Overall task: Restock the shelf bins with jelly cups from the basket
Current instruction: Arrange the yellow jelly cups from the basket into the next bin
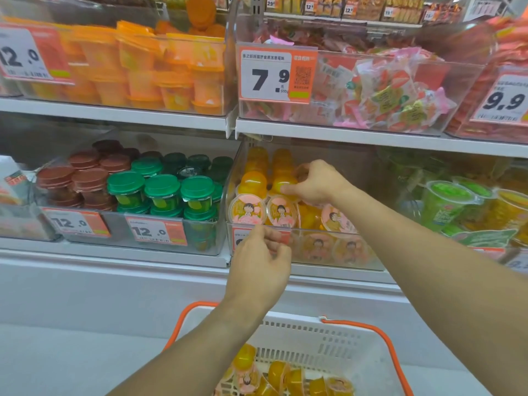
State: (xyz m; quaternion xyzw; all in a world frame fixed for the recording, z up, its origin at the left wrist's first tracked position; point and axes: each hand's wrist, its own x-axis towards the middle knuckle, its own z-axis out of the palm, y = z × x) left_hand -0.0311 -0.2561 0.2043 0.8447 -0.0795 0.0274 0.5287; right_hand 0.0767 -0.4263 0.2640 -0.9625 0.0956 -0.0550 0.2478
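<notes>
A clear shelf bin [314, 260] on the lower shelf holds yellow jelly cups [253, 181] with pink cartoon lids, some lying on their sides. My right hand [317, 181] reaches into the bin and grips one yellow jelly cup [281, 184] near the top of the pile. My left hand [260, 262] hovers at the bin's front edge, over its price tag, with fingers loosely curled and nothing in them. Below, a white basket [314, 338] with orange handles holds several more yellow jelly cups [285, 375].
Left of the yellow bin stands a bin of green-lidded cups [163, 192] and red-brown ones [83, 175]. To the right are green and yellow cups [445, 204]. The upper shelf carries orange cups [143, 67] and bagged jellies [385, 90]. A white ledge [114, 281] runs below.
</notes>
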